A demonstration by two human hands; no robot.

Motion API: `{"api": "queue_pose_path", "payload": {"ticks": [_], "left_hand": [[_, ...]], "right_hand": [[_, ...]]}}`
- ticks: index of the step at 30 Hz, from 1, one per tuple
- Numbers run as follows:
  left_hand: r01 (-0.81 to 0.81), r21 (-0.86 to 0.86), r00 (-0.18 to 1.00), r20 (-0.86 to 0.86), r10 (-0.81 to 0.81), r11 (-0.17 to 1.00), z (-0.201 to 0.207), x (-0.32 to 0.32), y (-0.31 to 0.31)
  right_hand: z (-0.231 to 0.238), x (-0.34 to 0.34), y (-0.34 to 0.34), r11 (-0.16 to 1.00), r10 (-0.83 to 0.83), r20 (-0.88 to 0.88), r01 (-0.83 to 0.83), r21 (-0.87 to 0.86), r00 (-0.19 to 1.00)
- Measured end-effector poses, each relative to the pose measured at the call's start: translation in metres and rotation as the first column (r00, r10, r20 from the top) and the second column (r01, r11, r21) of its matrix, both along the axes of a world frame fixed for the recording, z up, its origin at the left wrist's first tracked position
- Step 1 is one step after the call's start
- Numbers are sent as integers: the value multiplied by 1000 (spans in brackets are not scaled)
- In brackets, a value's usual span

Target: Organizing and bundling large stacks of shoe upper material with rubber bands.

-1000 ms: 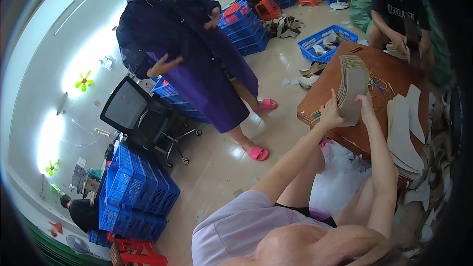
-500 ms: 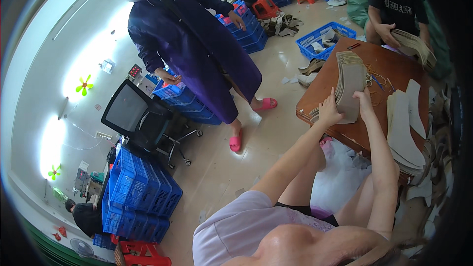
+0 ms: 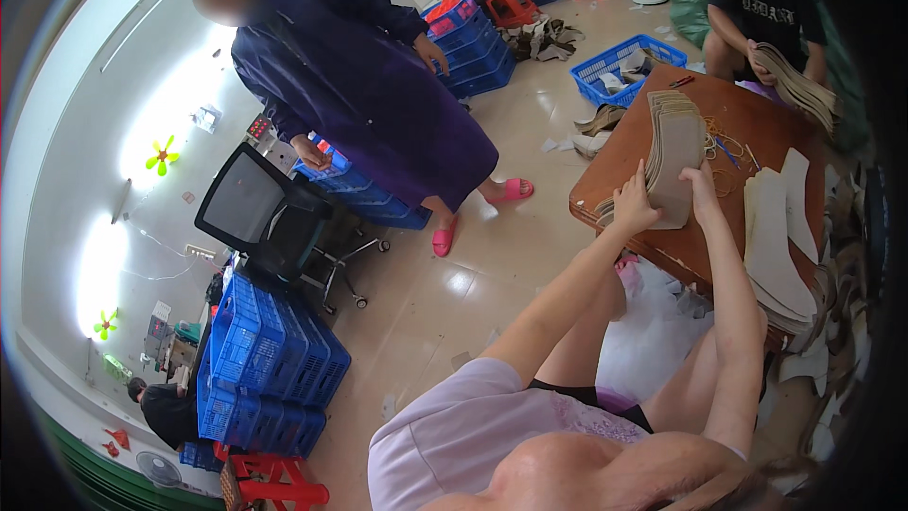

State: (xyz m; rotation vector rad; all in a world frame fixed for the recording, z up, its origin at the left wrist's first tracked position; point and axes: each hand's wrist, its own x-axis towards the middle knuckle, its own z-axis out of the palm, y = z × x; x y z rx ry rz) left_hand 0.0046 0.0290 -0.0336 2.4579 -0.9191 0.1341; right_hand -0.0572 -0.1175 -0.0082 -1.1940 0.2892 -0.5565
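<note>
A thick stack of curved beige cut pieces (image 3: 677, 137) stands fanned on the brown table (image 3: 605, 170), between my two hands. My left hand (image 3: 636, 204) presses its fingers along the stack's left edge near the lower end. On the opposite edge, my right hand (image 3: 701, 193) grips the side with its fingers bent. Just right of my right hand lie loose rubber bands (image 3: 724, 182) and a blue pen (image 3: 727, 151). Further right on the tabletop is another spread of pale cut pieces (image 3: 771, 251).
Across the table, a seated person holds a similar stack (image 3: 797, 90). Someone in a dark purple coat (image 3: 378, 123) stands at left by an office chair (image 3: 251, 208). Blue crates (image 3: 265, 350), a blue basket (image 3: 591, 76) and scraps (image 3: 544, 41) occupy the floor.
The standing person has leaned left and shifted a foot. The seated co-worker's stack has tilted and fanned. My hands stay on my stack, which has fanned slightly at the top.
</note>
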Motion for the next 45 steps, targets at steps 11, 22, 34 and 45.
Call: {"api": "queue_pose_path", "payload": {"ticks": [11, 22, 34, 45], "left_hand": [[-4, 3, 1000, -2, 4, 1000, -3, -2, -2], [-16, -17, 1000, 12, 16, 1000, -5, -1, -3], [-23, -1, 999, -26, 23, 1000, -2, -4, -2], [-17, -7, 1000, 4, 17, 1000, 1, -5, -1]], "right_hand": [[-1, -2, -2, 1000, 1, 13, -1, -27, 1000], [-2, 1, -3, 1000, 22, 41, -21, -22, 999], [-1, -2, 1, 1000, -18, 48, 18, 7, 999], [-7, 2, -4, 1000, -16, 10, 16, -9, 1000]]}}
